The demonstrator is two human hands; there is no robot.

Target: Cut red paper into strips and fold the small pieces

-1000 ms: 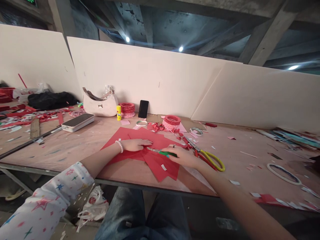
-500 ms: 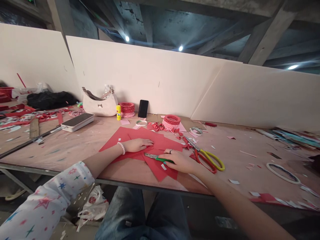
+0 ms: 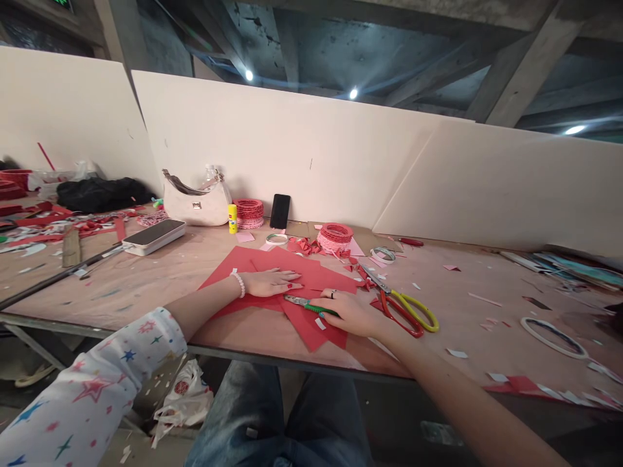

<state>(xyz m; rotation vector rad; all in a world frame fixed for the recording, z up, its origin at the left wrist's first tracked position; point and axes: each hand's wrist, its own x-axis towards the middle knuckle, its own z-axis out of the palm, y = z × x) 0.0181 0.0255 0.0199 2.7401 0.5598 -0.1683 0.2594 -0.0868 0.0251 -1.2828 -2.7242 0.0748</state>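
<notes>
My left hand (image 3: 270, 282) lies flat on a stack of overlapping red paper sheets (image 3: 272, 263), holding nothing, with a beaded bracelet on its wrist. My right hand (image 3: 348, 313) grips a green-handled utility knife (image 3: 304, 303), whose blade end points left across the red paper. The knife's tip is close to my left fingertips, but the blade edge is hard to make out. Just right of my right hand, a pair of scissors with yellow and red handles (image 3: 406, 311) lies on the table.
A plywood table (image 3: 160, 285) is littered with paper scraps. Along the back wall stand a white handbag (image 3: 195, 204), a glue stick (image 3: 232, 218), an upright phone (image 3: 280, 211) and pink-red paper coils (image 3: 335, 237). A long metal rod (image 3: 63, 275) lies at left.
My right hand has shifted slightly toward me since a second ago, bringing the knife lower across the paper. My left hand has edged slightly right.
</notes>
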